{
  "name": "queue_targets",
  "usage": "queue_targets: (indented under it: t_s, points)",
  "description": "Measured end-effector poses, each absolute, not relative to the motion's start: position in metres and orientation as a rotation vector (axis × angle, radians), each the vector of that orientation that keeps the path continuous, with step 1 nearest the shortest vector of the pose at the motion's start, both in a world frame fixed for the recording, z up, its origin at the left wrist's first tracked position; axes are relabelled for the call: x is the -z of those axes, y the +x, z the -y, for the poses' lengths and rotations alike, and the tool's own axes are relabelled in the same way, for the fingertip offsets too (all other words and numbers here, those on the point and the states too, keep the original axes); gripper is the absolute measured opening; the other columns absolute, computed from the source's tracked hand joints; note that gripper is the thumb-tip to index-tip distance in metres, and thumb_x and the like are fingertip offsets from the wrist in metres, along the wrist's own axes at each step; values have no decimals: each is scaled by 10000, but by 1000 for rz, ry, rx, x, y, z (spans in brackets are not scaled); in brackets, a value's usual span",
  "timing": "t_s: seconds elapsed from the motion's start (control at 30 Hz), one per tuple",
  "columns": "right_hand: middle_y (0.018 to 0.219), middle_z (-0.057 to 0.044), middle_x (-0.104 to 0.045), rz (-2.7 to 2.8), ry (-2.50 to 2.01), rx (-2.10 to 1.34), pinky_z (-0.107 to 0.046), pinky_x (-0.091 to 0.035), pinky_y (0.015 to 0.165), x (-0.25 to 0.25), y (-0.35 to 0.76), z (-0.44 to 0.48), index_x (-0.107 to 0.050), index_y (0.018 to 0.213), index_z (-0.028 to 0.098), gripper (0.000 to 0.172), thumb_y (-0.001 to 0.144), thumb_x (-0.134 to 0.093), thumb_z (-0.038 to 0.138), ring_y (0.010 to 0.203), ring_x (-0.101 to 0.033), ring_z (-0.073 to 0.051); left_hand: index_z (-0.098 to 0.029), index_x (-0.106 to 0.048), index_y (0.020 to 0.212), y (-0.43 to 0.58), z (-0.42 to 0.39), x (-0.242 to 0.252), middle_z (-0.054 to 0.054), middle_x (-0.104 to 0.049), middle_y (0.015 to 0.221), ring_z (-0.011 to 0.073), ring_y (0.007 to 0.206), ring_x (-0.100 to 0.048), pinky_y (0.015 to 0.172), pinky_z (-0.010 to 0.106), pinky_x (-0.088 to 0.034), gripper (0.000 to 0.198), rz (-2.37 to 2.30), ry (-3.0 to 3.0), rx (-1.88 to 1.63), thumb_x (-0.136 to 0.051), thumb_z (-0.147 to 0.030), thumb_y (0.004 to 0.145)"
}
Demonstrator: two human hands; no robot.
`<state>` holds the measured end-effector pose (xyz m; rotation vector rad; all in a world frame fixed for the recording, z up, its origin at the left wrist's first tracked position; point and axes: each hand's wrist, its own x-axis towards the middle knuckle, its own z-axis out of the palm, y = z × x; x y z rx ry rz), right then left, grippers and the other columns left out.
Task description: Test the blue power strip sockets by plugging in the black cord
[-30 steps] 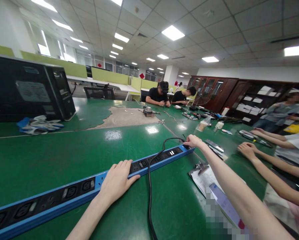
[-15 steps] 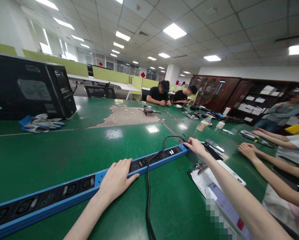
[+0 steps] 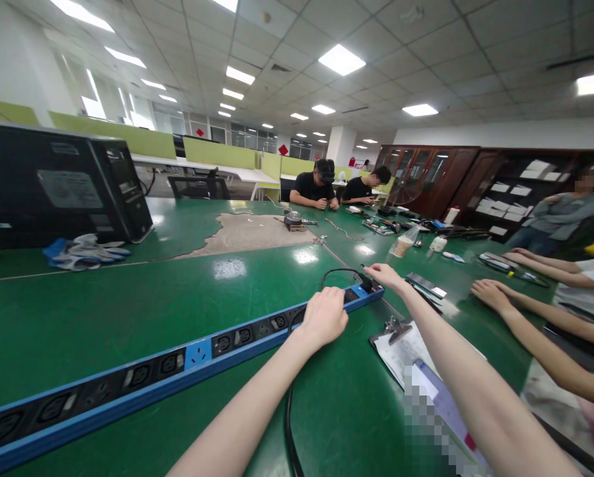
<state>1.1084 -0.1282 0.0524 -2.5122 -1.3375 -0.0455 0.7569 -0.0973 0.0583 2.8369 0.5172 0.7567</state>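
A long blue power strip (image 3: pixel 167 368) with black sockets runs across the green table (image 3: pixel 128 298) from lower left to mid right. My left hand (image 3: pixel 325 317) rests on top of the strip near its far end, fingers curled over it. My right hand (image 3: pixel 383 273) reaches to the strip's far tip, fingertips at the black cable (image 3: pixel 337 272) that loops out there. The cable also trails down toward me (image 3: pixel 289 424) under my left forearm.
A clipboard with papers (image 3: pixel 410 351) lies by my right arm. A black computer case (image 3: pixel 53 185) and gloves (image 3: pixel 83 252) sit at the left. Another person's arms (image 3: pixel 525 311) rest on the table at right; more people sit at the far end.
My left hand has slid along the power strip from its middle toward the far end. My right hand stays at the strip's tip.
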Motion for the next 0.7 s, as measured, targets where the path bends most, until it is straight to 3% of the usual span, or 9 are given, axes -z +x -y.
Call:
queue_targets:
  t_s: [0.1, 0.17, 0.3, 0.5, 0.7]
  points:
    - [929, -65, -749, 1420, -2577, 34, -253, -453, 722, -50, 1099, 121, -729, 994, 226, 432, 868, -574, 609, 838, -678, -207, -121, -467, 1377, 804, 94, -42, 169, -568, 1341, 276, 1259, -498, 1043, 386, -389, 523, -596, 2858, -709, -576, -328, 909]
    - [936, -72, -740, 1449, -2612, 69, -270, -446, 741, -46, 1094, 118, -717, 968, 228, 393, 866, -592, 586, 862, -673, -222, -95, -452, 1400, 821, 88, -28, 199, -577, 1322, 295, 1233, -521, 1031, 408, -394, 584, -652, 2844, -685, -595, -378, 910]
    - [995, -93, -710, 1531, -2655, 214, -281, -436, 769, -36, 1087, 115, -687, 913, 214, 365, 902, -562, 557, 928, -653, -234, -114, -466, 1406, 831, 77, -5, 186, -619, 1233, 287, 1150, -572, 992, 400, -409, 601, -710, 2814, -667, -582, -457, 926]
    - [1011, -90, -697, 1507, -2601, 446, -275, -433, 754, -28, 1080, 120, -698, 897, 222, 393, 937, -503, 561, 894, -647, -216, -142, -446, 1432, 833, 72, 3, 184, -601, 1255, 295, 1161, -558, 985, 412, -404, 641, -733, 2799, -669, -587, -497, 917]
    - [850, -87, -733, 1458, -2711, 256, -288, -452, 711, -42, 1092, 108, -734, 804, 239, 397, 853, -594, 607, 858, -686, -249, -129, -460, 1414, 834, 72, 5, 185, -610, 1225, 291, 1129, -566, 946, 403, -421, 633, -738, 2803, -697, -607, -482, 910]
